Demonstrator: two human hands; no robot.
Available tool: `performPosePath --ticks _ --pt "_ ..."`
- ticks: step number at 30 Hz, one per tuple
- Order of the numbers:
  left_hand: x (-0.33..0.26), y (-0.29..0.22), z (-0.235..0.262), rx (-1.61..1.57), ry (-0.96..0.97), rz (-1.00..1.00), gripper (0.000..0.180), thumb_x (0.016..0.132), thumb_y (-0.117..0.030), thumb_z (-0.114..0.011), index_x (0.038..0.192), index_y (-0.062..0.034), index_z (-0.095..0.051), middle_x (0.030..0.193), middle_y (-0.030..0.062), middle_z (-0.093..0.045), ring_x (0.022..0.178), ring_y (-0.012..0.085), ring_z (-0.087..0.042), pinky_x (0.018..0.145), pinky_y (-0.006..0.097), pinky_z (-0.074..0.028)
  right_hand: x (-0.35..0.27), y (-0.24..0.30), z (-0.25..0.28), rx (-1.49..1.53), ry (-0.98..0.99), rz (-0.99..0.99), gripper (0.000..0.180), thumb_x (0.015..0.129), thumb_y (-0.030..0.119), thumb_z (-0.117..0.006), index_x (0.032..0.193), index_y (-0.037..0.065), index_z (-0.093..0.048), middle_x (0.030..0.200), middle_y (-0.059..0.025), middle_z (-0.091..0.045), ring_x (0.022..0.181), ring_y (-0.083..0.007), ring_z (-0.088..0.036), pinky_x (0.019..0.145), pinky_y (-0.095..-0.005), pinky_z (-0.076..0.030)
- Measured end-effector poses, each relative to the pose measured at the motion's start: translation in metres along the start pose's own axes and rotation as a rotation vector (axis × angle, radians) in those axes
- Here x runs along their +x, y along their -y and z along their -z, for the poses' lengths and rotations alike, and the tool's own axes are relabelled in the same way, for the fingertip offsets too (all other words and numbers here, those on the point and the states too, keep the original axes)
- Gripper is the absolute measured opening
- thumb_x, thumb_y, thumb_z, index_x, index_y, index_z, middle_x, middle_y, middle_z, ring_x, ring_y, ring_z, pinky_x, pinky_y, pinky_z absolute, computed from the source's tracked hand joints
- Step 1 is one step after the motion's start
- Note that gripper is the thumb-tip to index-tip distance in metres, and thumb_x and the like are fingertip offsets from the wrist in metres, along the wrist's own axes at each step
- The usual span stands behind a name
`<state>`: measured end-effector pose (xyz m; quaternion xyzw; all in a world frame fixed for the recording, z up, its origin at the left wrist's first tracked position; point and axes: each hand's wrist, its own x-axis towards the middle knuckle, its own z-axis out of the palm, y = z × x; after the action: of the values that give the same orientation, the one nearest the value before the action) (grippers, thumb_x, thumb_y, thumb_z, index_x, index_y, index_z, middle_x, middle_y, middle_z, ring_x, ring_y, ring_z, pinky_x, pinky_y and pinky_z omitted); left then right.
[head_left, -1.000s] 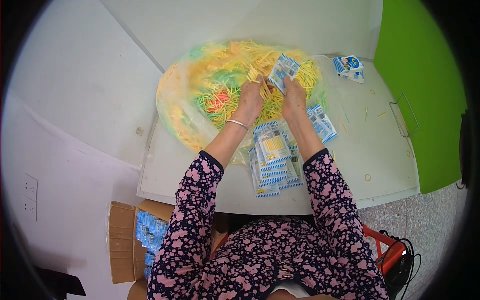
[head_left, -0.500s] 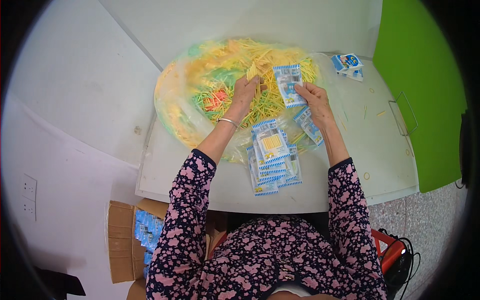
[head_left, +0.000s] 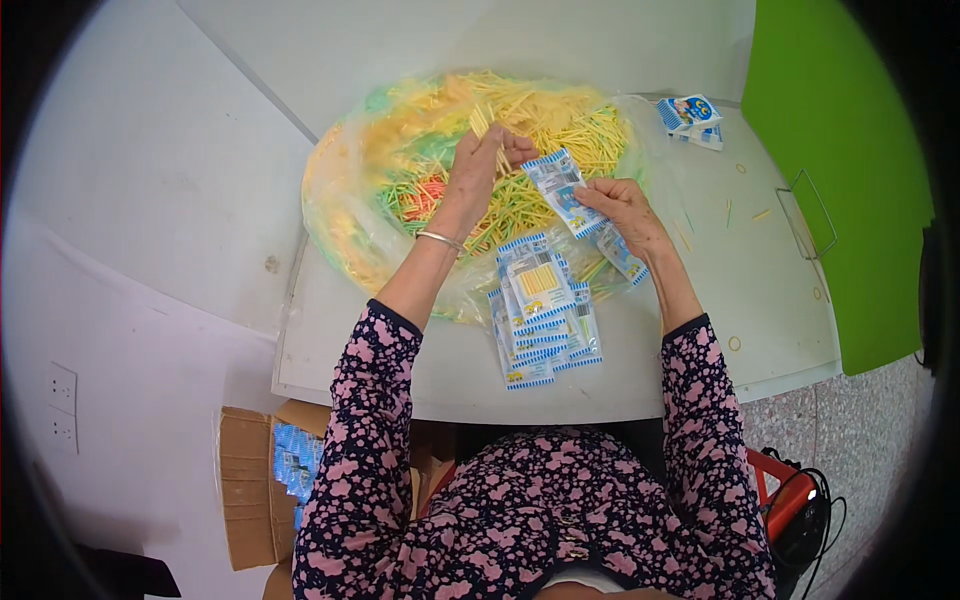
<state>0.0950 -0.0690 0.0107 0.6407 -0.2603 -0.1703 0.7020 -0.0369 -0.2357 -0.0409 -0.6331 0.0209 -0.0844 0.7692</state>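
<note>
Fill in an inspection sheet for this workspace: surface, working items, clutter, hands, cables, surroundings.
Surface: pale table, bearing the bag, packets and loose bits.
Working items: open clear bag of mostly yellow and green sticks, with a red patch; overlapping blue-and-white packets at its near side.
Clutter: loose sticks and small rings on the right; more packets toward the far right.
Hands: left hand holds a bunch of yellow sticks; right hand grips a single packet.
Cables: black cables beside a red-and-black object, lower right.
Surroundings: cardboard box holding blue packets, lower left; wall sockets; green panel.
</note>
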Motion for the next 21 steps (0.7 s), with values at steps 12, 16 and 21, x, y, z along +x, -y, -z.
performPosePath --ticks 12,16,21 --pt "-0.024 -0.032 -0.036 -0.143 0.206 -0.127 0.043 0.097 -0.035 -0.038 0.096 0.0029 -0.058 0.096 0.0120 -0.061 0.097 0.0200 -0.061 0.083 0.028 -0.046 -0.013 0.005 0.000 -0.075 0.129 0.038 0.021 0.085 0.021 -0.063 0.082 0.001 -0.067 0.073 0.0033 -0.061 0.067 -0.0017 -0.052 0.061 -0.0177 -0.041" --pt "-0.028 -0.026 -0.042 -0.113 0.204 -0.145 0.045 0.097 -0.037 -0.038 0.095 0.0034 -0.059 0.096 0.0128 -0.062 0.098 0.0199 -0.059 0.087 0.030 -0.043 -0.015 0.005 -0.001 -0.023 0.125 0.024 0.020 0.085 0.021 -0.063 0.084 0.001 -0.068 0.075 0.0026 -0.062 0.068 -0.0027 -0.053 0.062 -0.0184 -0.042" --pt "-0.034 -0.017 -0.046 -0.081 0.220 -0.194 0.049 0.096 -0.039 -0.037 0.098 0.0046 -0.059 0.097 0.0131 -0.062 0.096 0.0198 -0.058 0.092 0.032 -0.040 -0.019 0.005 -0.003 -0.027 0.088 0.024 0.021 0.085 0.021 -0.063 0.086 0.000 -0.068 0.076 0.0019 -0.063 0.068 -0.0034 -0.054 0.062 -0.0180 -0.042"
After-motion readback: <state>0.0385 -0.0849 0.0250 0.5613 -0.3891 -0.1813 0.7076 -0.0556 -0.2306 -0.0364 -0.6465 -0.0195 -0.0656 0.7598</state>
